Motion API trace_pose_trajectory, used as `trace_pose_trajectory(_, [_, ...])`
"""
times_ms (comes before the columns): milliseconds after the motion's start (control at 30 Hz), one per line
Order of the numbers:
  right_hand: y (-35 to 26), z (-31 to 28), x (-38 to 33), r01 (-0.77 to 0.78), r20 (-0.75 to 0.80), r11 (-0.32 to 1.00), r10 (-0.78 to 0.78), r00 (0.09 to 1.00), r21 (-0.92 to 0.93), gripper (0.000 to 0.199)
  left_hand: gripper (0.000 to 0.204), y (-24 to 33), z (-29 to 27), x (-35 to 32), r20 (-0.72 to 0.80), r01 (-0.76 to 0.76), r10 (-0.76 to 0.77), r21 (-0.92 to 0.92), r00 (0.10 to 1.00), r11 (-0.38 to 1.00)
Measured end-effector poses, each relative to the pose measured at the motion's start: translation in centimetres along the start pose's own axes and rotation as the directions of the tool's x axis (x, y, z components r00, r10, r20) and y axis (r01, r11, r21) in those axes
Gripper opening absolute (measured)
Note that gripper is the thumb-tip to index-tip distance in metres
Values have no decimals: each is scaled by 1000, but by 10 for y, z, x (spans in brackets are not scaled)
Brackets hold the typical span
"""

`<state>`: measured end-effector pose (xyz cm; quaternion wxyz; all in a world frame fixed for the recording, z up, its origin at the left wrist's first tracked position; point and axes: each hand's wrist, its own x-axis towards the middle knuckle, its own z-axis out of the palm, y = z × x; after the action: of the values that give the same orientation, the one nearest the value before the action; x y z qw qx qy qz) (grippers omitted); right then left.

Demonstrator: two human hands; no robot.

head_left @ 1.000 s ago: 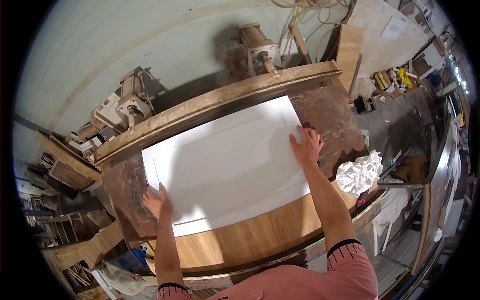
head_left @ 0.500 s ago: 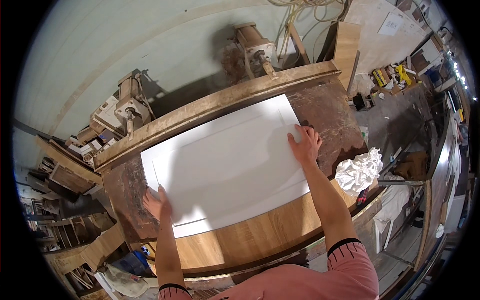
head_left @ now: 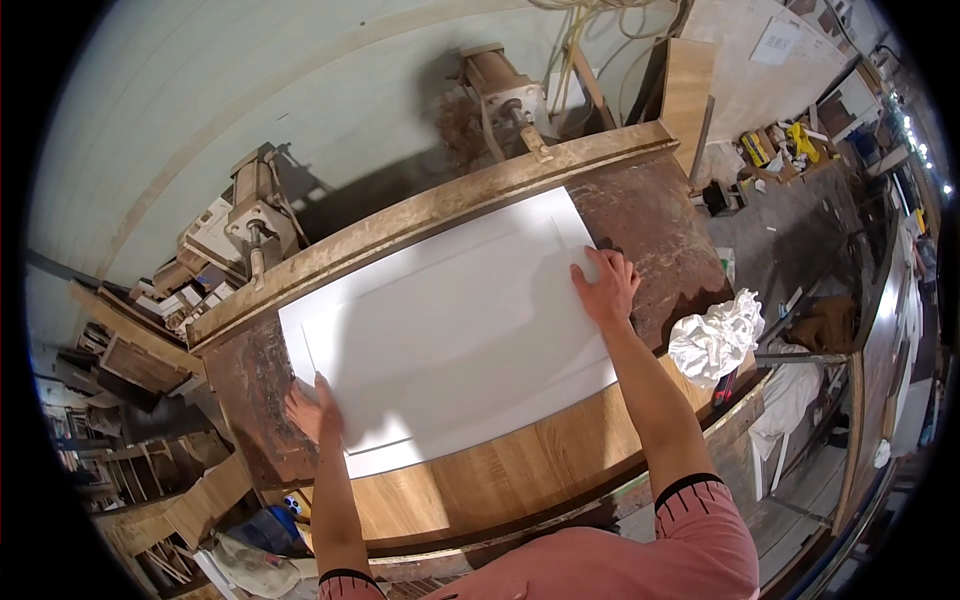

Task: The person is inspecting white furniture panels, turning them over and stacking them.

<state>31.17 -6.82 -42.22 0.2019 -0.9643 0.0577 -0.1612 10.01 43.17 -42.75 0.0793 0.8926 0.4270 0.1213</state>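
A white rectangular panel (head_left: pixel 450 320) with a recessed frame line lies flat on the brown, worn worktop (head_left: pixel 650 225). My left hand (head_left: pixel 314 408) grips its left edge near the front corner, thumb on the upper face and fingers along the side. On the right edge, my right hand (head_left: pixel 607 285) holds the panel the same way, its thumb over the top and its fingers curled at the side. Both undersides of the fingers are hidden.
A thick wooden beam (head_left: pixel 430 222) borders the worktop's far side, with two pneumatic cylinders (head_left: pixel 497 80) behind it. Wood-grain board (head_left: pixel 500 450) runs along the near edge. Crumpled white cloth or paper (head_left: pixel 715 338) sits at the right. Wood offcuts (head_left: pixel 190 295) are piled at far left.
The view has shifted slightly. Both hands keep their places on the panel's edges, and the panel shows no clear movement on the worktop.
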Motion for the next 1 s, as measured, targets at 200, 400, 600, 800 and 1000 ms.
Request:
trace_pose_trajectory(200, [1, 1, 0, 13, -9, 1000, -13, 1000, 14, 43, 71, -1, 0, 2, 18, 5, -5, 6, 1000, 1000])
trace_pose_trajectory(400, [2, 2, -1, 7, -8, 1000, -7, 1000, -8, 44, 71, -3, 2, 2, 9, -4, 4, -5, 1000, 1000])
trace_pose_trajectory(600, [1, 2, 0, -13, 20, 1000, 13, 1000, -16, 44, 71, -2, 1, 1, 5, 12, -12, -14, 1000, 1000])
trace_pose_trajectory(800, [0, 1, 1, -31, 44, 999, 32, 999, -26, 45, 72, -1, 0, 1, -6, -1, 1, -10, 1000, 1000])
trace_pose_trajectory(1000, [0, 1, 1, -46, 63, 999, 47, 997, -23, 45, 74, 0, -1, 1, 20, 16, -16, -3, 1000, 1000])
